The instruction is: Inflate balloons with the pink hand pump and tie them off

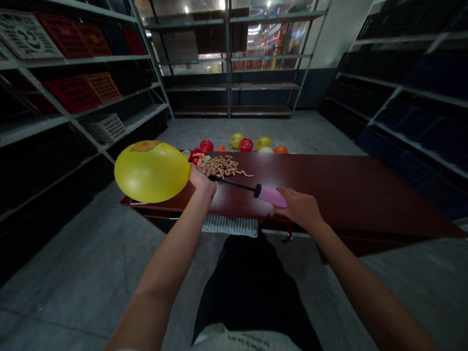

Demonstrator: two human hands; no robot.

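A yellow balloon, swollen with air and marked with a brownish print on top, extends to the left of my left hand. Those fingers are closed round its neck and the near end of a hand balloon pump; the neck itself is hidden. The pump's black rod is drawn out of its pink barrel. My right hand grips the barrel's far right end. Beyond my left hand, a heap of tan, string-like pieces lies on the table beside some red and pale limp pieces.
The dark red table stretches before me. Behind it are several inflated balloons, red, yellow, orange and white. A grey ribbed cloth hangs at its front edge. Shelves with crates stand left; more shelving is at the back and right.
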